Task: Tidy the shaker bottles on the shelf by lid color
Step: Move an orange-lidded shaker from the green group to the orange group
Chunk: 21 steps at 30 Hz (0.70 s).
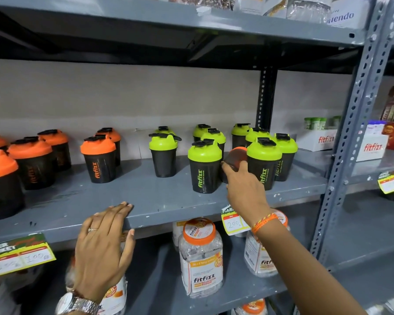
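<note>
Right hand (243, 185) clamped on a tilted orange-lidded shaker bottle (237, 156), between green-lidded bottles (205, 164) toward the right of the grey shelf (146, 196). Left hand (102, 244) spread flat, fingers over the shelf's front edge. Orange-lidded bottles (98, 158) grouped at left.

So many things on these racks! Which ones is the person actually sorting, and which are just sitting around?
Part of the job:
- orange-lid shakers, grouped at left
- green-lid shakers, grouped at right
- tilted orange-lid shaker in the right hand, among the green ones
- left hand, resting on the shelf edge

Just lying about:
- fitfizz jars below
- price tags
- white fitfizz boxes
</note>
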Tool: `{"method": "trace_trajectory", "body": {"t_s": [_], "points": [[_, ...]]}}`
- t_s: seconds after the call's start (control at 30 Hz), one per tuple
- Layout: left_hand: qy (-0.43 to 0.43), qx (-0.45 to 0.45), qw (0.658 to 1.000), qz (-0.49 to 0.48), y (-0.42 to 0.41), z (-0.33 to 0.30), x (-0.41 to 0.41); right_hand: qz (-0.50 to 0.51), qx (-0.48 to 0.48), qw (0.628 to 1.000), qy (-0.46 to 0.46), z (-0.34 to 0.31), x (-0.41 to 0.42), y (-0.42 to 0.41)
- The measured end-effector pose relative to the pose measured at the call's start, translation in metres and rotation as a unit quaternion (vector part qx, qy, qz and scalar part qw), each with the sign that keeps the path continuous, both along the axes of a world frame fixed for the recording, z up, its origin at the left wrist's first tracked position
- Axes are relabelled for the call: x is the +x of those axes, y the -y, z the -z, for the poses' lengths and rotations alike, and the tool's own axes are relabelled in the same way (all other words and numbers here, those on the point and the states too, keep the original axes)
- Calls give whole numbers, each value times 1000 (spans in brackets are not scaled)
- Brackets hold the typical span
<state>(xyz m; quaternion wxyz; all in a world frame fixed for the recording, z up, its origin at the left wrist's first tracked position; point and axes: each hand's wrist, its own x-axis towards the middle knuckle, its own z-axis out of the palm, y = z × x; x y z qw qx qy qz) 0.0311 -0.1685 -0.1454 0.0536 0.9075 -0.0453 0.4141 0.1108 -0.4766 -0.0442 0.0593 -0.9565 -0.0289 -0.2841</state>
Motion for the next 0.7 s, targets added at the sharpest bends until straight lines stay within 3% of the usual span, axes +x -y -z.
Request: {"method": "trace_trajectory", "body": {"t_s": [0.33, 0.7], "points": [[8, -6, 1000, 13, -4, 6, 5, -2, 20, 998, -62, -15, 14, -6], [25, -3, 1000, 15, -5, 9, 8, -11, 63, 998, -30, -15, -2, 1]]}}
